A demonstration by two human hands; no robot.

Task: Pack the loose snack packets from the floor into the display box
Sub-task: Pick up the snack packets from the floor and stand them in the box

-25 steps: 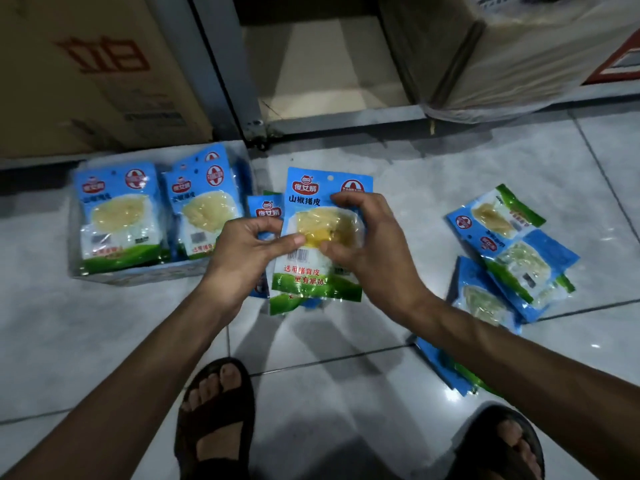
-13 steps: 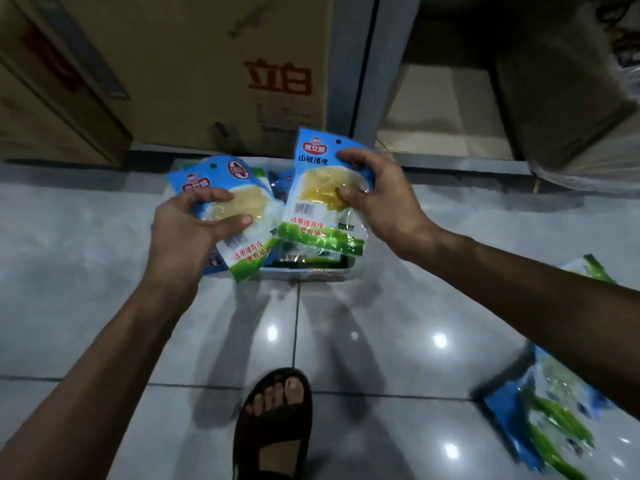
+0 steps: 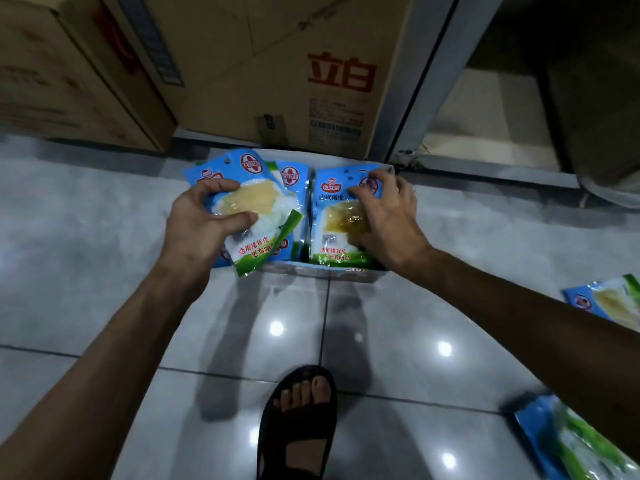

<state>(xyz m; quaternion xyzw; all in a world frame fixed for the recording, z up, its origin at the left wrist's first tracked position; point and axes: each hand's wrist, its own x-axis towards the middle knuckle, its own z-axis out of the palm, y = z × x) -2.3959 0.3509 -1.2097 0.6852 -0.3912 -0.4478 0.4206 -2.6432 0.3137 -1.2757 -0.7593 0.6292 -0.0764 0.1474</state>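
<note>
A low display box (image 3: 346, 273) sits on the tiled floor in front of a cardboard carton. Blue, white and green snack packets fill it. My left hand (image 3: 197, 230) grips a tilted packet (image 3: 258, 216) over the box's left half, above other packets (image 3: 294, 181) lying there. My right hand (image 3: 388, 216) holds another packet (image 3: 332, 230) down in the box's right half, fingers curled over its top and right edge. Loose packets (image 3: 609, 301) lie on the floor at the right, partly hidden by my right forearm, with more packets (image 3: 568, 441) at the lower right.
Large cardboard cartons (image 3: 277, 71) stand right behind the box, with a metal door frame (image 3: 429, 77) to their right. My sandalled foot (image 3: 298, 420) rests on the glossy tiles just in front of the box.
Both hands moved forward and down with their packets. The right-hand packet went from held upright above the box to lying in its right half; the left-hand packet lowered over the left half.
</note>
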